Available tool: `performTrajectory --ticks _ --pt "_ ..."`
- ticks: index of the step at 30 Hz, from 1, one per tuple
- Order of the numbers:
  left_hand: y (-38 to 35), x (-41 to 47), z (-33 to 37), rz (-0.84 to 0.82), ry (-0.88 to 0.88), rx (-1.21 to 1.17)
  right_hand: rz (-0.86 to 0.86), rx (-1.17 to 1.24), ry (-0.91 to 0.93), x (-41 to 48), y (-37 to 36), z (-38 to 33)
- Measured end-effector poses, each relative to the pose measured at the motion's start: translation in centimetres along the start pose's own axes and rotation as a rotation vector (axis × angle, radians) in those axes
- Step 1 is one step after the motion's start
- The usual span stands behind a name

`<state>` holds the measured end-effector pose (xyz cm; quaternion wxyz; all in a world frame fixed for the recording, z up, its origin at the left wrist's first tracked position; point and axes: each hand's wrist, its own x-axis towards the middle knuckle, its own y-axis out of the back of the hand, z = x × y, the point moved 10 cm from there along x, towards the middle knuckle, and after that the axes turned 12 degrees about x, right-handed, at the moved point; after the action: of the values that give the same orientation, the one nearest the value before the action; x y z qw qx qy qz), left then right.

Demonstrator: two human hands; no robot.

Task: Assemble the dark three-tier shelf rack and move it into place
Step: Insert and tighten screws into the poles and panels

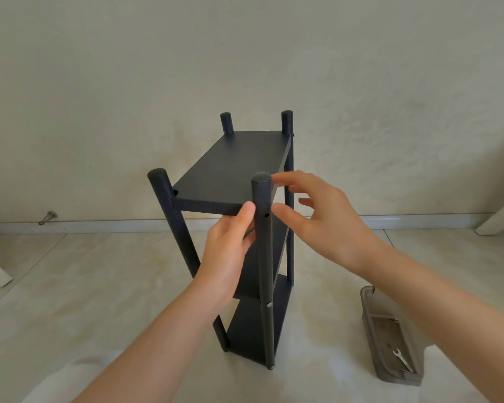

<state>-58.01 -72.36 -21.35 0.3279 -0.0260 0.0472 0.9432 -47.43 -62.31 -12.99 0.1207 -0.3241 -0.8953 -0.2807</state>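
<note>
The dark rack (230, 167) stands upright on the tiled floor (99, 286) near the wall (99, 82). The left hand (227, 257) pinches its top shelf's front edge; the right hand (326, 228), fingers spread, is at the near right post (262, 199). A grey tray (367, 309) alongside holds a small wrench (402, 360).

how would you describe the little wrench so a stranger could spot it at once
Start at the dark shelf rack in the middle; to its right lies a grey see-through tray. The wrench lies at the tray's near end, pale silver with a forked head, the only tool in it; just a tiny metal bit sits at the far end.
</note>
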Motion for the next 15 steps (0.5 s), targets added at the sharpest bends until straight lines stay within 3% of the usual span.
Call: performTrajectory --ticks 11,15 --pt "-2.1 0.5 0.1 -0.144 0.022 -0.319 -0.034 -0.012 0.049 0.7 -1.5 -0.7" --pt "-1.1 1.1 0.3 -0.015 0.01 -0.216 -0.06 -0.061 0.045 1.2 -1.9 -0.9"
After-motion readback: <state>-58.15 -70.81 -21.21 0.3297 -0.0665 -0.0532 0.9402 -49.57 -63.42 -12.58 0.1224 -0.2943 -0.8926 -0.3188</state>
